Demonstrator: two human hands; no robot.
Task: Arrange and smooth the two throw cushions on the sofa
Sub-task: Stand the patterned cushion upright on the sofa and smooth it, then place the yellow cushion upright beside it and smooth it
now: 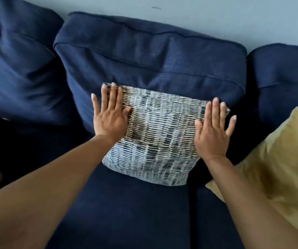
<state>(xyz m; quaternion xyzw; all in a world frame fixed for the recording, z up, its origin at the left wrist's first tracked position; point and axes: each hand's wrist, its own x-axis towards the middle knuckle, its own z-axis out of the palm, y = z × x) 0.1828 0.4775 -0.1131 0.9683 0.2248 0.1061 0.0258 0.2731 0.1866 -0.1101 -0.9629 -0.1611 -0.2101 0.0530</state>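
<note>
Against the middle back cushion (144,56) of the navy sofa (135,212), the patterned throw cushion (155,141) leaned upright, its lower edge on the seat. Smoothing appeared to be the step in hand: the left hand (109,114) lay flat on its upper left corner and the right hand (212,132) on its right edge, fingers spread, gripping nothing. Next, probably, came a press and outward sweep, then the yellow cushion (270,168), lying near the sofa's right edge.

No text, no labels — nothing legible
</note>
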